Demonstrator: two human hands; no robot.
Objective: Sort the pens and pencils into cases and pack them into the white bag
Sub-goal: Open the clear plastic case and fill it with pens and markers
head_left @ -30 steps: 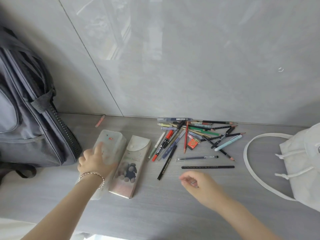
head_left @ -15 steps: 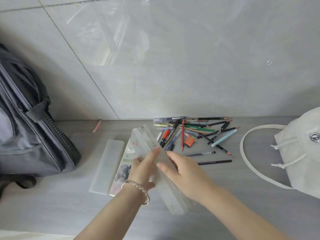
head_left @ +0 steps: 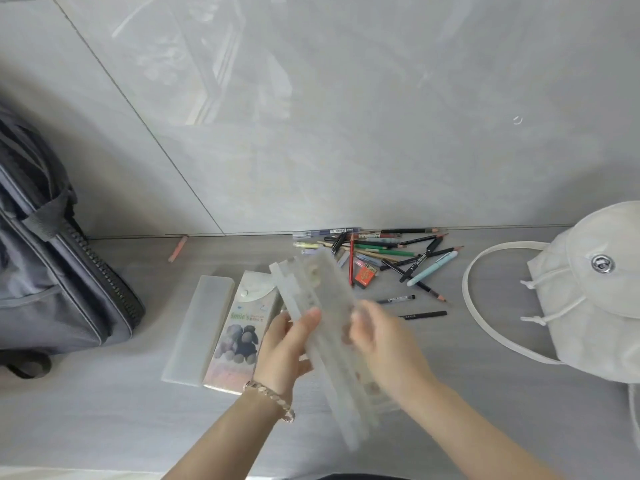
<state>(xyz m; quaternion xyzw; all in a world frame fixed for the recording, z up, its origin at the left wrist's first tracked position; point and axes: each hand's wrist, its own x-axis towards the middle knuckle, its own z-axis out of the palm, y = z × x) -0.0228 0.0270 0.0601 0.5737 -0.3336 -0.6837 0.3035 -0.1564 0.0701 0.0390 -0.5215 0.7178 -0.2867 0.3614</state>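
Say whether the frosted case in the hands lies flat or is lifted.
Lifted and tilted: left hand and right hand hold the frosted case off the table.

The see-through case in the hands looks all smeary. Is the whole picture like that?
Head view: only the see-through case and the right hand are motion-smeared, the hand's grip unreadable; the left hand holding the case looks sharper; the pens and pencils and white bag are crisp; pale window glare streaks the glossy wall.
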